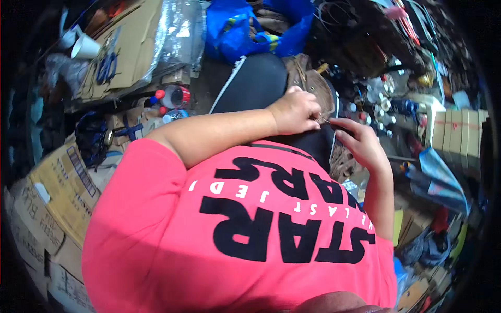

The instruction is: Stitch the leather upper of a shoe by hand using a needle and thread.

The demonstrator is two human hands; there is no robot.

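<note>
A brown leather-like piece with small holes (pixel 319 93), shaped like a shoe upper, rests over my dark-trousered knee. My left hand (pixel 295 112) is closed on its near edge, fingers curled and thumb pressed in. Just to the right, my right hand (pixel 361 142) pinches a thin thing at the same edge, a needle or thread too fine to tell apart. The two hands are a short gap apart, with that fine thing between them. Part of the brown piece is hidden behind my left fingers.
Ahead of my knees stands a blue bag (pixel 227 31) with brown pieces inside. Flattened cardboard (pixel 122 47) and a white cup (pixel 85 48) lie at far left, a plastic bottle (pixel 176 97) nearer. Cardboard boxes (pixel 65 175) are at left, stacked cream boxes (pixel 456 133) at right.
</note>
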